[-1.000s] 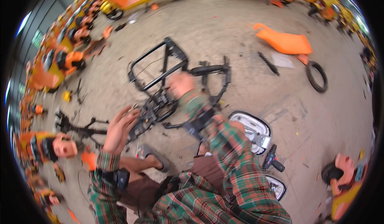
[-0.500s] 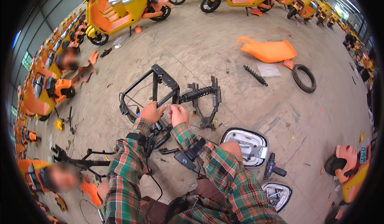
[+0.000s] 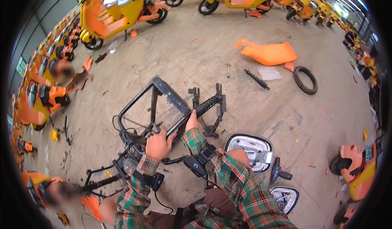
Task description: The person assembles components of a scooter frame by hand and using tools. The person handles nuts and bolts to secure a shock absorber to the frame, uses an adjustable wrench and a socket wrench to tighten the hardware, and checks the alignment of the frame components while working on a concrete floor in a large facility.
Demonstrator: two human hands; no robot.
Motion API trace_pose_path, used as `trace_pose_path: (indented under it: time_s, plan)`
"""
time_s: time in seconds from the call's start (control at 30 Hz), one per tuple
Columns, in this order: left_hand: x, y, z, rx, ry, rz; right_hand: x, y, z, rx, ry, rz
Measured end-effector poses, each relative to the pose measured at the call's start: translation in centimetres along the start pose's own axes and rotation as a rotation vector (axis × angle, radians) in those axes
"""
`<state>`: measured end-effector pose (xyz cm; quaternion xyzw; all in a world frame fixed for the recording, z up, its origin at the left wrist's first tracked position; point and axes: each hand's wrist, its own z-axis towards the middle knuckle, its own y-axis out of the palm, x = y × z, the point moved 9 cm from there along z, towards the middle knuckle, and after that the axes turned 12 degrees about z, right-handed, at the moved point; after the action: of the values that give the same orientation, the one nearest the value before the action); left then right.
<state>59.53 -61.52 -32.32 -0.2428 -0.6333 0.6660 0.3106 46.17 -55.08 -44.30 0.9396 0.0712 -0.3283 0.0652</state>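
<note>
A black metal scooter frame (image 3: 173, 100) stands tilted on the floor before me. My left hand (image 3: 159, 145) is closed around a lower tube of this frame. Further right, my right hand (image 3: 192, 120) grips the frame's side tube near the upper end of a black coil shock absorber (image 3: 208, 105). That shock absorber reaches to a black forked bracket (image 3: 221, 102) on the right. Fingers of the right hand are partly hidden behind the tube. Both wrists carry strapped black devices, one of them with a cable.
White trays with tools and small parts (image 3: 232, 147) lie by my right knee, with a cordless drill (image 3: 279, 172) beside them. Beyond are a loose shock absorber (image 3: 256, 79), an orange panel (image 3: 271, 54) and a tyre (image 3: 305, 80). Yellow scooters (image 3: 118, 20) stand around; people sit at left.
My hands were close together at the frame's near corner; now they are apart, the left lower, the right up by the shock absorber. The frame has turned and tilted.
</note>
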Motion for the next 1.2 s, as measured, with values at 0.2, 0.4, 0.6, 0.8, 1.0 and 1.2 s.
trace_pose_path:
  time_s: [0.2,0.4,0.6,0.8,1.0,1.2]
  plan:
    - [-3.4,0.2,-5.0,0.066,-0.218,-0.057,-4.6,4.5,-4.1,-0.401,-0.597,0.286]
    - [-1.3,-4.4,-5.9,0.023,-0.024,-0.156,-7.9,3.4,-9.4,-0.781,-0.816,0.226]
    - [-2.1,-5.5,-5.5,0.100,-0.086,-0.174,-9.4,5.0,-12.2,-0.896,-0.905,0.141]
    - [-3.2,-3.5,-2.7,0.147,-0.202,-0.207,-9.0,9.2,-6.6,-0.933,-0.794,0.090]
    - [-3.7,-0.4,1.7,0.096,-0.194,-0.251,-9.6,11.8,-1.5,-0.903,-0.764,0.095]
    - [-3.4,2.5,3.4,-0.044,-0.137,-0.240,-9.2,11.0,4.5,-0.690,-0.899,0.039]
